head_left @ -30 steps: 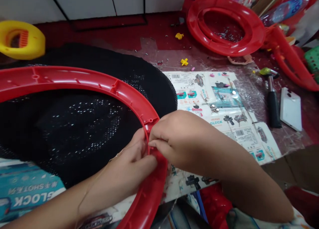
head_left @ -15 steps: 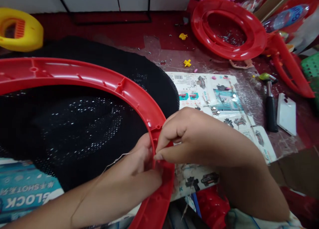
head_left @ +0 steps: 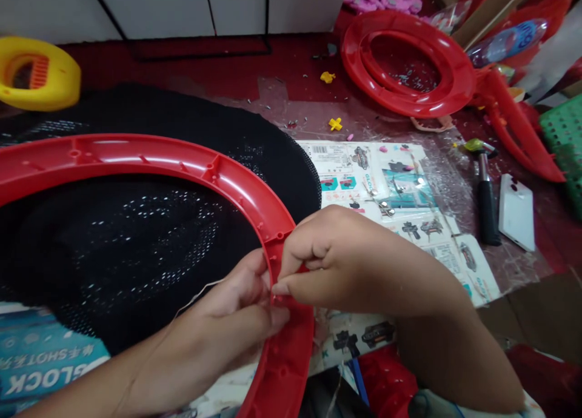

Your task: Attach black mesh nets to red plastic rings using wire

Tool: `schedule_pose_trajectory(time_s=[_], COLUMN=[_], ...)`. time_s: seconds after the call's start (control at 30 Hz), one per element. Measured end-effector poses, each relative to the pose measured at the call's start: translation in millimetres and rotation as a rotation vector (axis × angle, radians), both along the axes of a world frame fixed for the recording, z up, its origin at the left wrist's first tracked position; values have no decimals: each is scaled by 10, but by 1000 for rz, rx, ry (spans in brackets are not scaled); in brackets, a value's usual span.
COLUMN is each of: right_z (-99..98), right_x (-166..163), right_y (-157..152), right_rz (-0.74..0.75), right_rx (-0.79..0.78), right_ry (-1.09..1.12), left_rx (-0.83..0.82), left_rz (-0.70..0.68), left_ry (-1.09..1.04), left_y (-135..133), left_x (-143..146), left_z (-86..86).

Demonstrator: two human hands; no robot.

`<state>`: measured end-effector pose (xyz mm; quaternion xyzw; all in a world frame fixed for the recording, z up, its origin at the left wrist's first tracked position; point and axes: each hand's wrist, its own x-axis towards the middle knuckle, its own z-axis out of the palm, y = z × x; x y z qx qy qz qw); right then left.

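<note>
A large red plastic ring (head_left: 168, 154) with small posts and ribs spans the left and centre, its hollow side facing up. My left hand (head_left: 240, 309) grips its right-hand part, thumb on the channel and fingers on the inner edge. Over the same spot, my right hand (head_left: 327, 257) is closed in a pinch at the inner rim; whatever is between its fingertips is hidden. A thin pale thread (head_left: 194, 298) runs along my left forearm to the left hand. Black cloth with mesh patches (head_left: 150, 230) lies beneath and inside the ring.
Printed cardboard sheets (head_left: 445, 251) cover part of the work surface. To the right are a black-handled hammer (head_left: 488, 209), a white phone (head_left: 517, 212) and a green basket (head_left: 564, 133). Red rings (head_left: 409, 106) surround loose screws at the back. A yellow plastic part (head_left: 59, 85) sits far left.
The whole view has shifted, so things appear slightly lower and mostly further left. Both hands stay at the same part of the ring, the right still pinching.
</note>
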<state>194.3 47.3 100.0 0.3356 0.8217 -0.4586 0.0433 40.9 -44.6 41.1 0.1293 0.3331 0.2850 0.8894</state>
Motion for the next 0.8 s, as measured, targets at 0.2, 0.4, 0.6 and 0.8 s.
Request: schedule_pose_trajectory(time_s=[0.2, 0.4, 0.6, 0.8], right_z=[16, 24, 48, 61], right_x=[-48, -144, -93, -26], right_y=[-60, -70, -36, -72], right_rz=[51, 125, 75, 150], right_rx=[67, 128, 125, 350], right_ry=[-108, -307, -247, -112], left_rx=[130, 206, 390, 382], left_rz=[-25, -3, 4, -35], left_ry=[233, 509, 651, 624], left_y=[-25, -95, -81, -59], left_x=[25, 112, 115, 87], left_z=[-51, -72, -75, -68])
